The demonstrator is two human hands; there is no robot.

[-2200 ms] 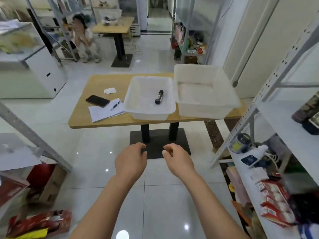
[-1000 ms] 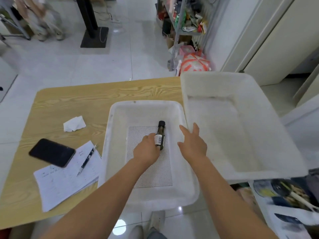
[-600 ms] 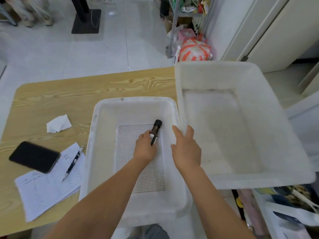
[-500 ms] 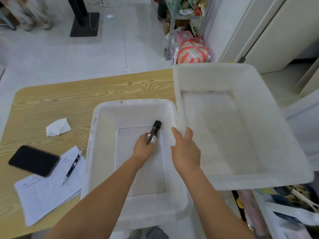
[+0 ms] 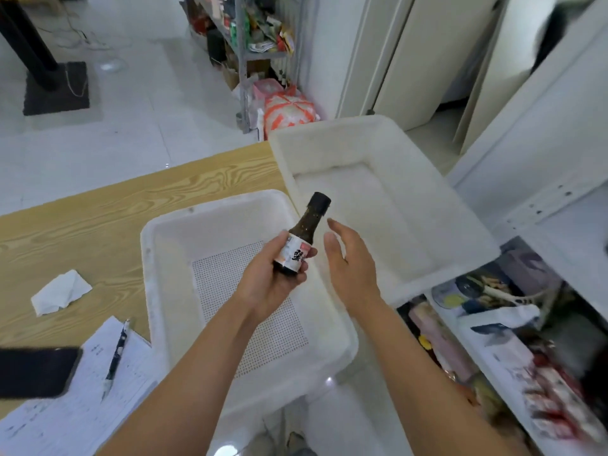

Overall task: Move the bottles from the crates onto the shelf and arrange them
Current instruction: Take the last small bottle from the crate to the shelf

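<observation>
My left hand [image 5: 268,280] grips a small dark bottle [image 5: 303,236] with a black cap and a white and pink label, held tilted above the near white crate [image 5: 158,258]. That crate has a perforated floor and holds nothing else. My right hand [image 5: 349,261] hovers open just to the right of the bottle, fingers apart, not touching it. A larger white crate [image 5: 460,232] stands to the right with nothing in it. The white metal shelf [image 5: 552,192] rises at the right edge.
The crates stand on a wooden table [image 5: 98,218]. On the table's left lie a crumpled tissue [image 5: 59,292], papers [image 5: 75,409] with a pen [image 5: 115,357], and a black phone [image 5: 33,371]. Lower shelf levels [image 5: 513,330] at right hold packets and clutter. A cluttered rack [image 5: 250,44] stands beyond.
My left hand closed on the bottle lying in the near crate and lifted it out. My right hand stayed open beside it. The view swung to the right.
</observation>
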